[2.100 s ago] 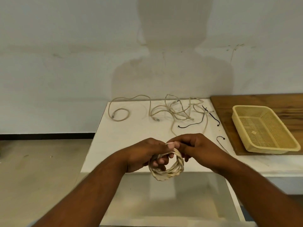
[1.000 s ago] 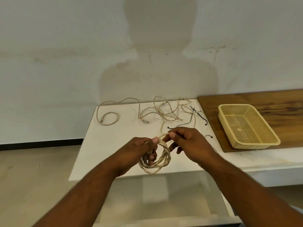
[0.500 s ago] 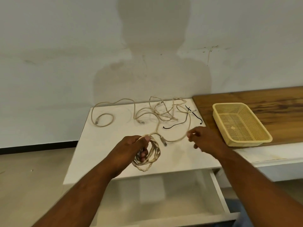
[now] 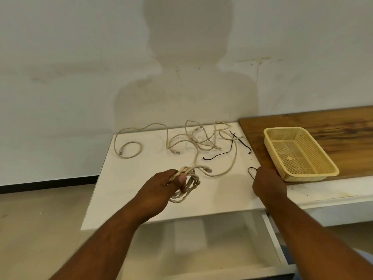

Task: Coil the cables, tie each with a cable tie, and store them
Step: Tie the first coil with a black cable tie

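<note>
Cream cables (image 4: 203, 138), black cable ties (image 4: 219, 155), yellow mesh basket (image 4: 298, 152), white table (image 4: 141, 178), brown wood-grain board (image 4: 323, 122)

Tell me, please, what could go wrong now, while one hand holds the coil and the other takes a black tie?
1. Only the left hand holds the coil; its loops look loose and may spring apart before tying.
2. A strand runs from the coil into the tangled cables; lifting could drag them.
3. The right hand has what looks like a slight grip on the thin black cable tie; it might slip.
</note>
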